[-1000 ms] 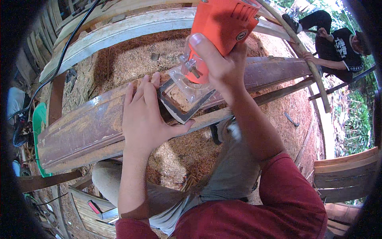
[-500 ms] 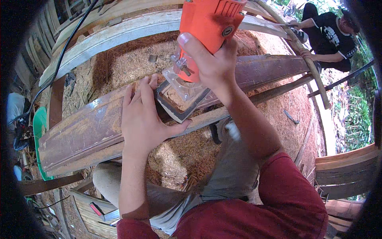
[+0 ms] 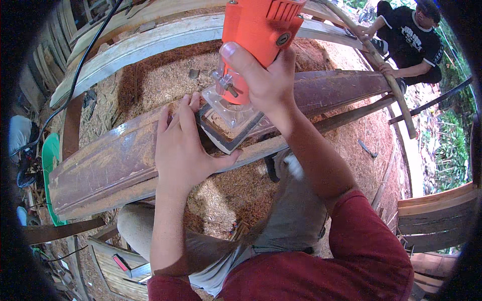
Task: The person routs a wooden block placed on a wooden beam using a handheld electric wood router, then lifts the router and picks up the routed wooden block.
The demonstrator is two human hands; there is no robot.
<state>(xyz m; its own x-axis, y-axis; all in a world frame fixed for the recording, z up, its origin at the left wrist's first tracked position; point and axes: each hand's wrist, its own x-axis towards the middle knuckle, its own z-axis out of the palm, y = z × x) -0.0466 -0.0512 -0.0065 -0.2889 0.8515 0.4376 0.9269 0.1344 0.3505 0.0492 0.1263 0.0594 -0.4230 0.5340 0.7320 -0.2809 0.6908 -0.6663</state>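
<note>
My right hand (image 3: 268, 83) is wrapped round the orange body of a trim router (image 3: 261, 25), its thumb along the near left side. The router's clear plastic base (image 3: 227, 106) rests over a small rectangular wooden block (image 3: 223, 143) with a dark rim and a pale, recessed middle. The cutter itself I cannot make out. My left hand (image 3: 183, 145) lies spread on a long brown plank (image 3: 113, 153), fingers beside the block's left end and thumb stretched along its near corner. Sawdust covers parts of the plank.
A person (image 3: 414, 42) in a black shirt holds a wooden pole (image 3: 374, 52) at the far right. A black cord (image 3: 83, 60) runs down the left, near a green plastic chair (image 3: 50, 155). Pale boards (image 3: 165, 42) lie beyond the plank; shavings cover the ground.
The router and my right hand have shifted slightly left across the block. My left hand stays almost in place. The person at the far right has moved a little left, head now more in view.
</note>
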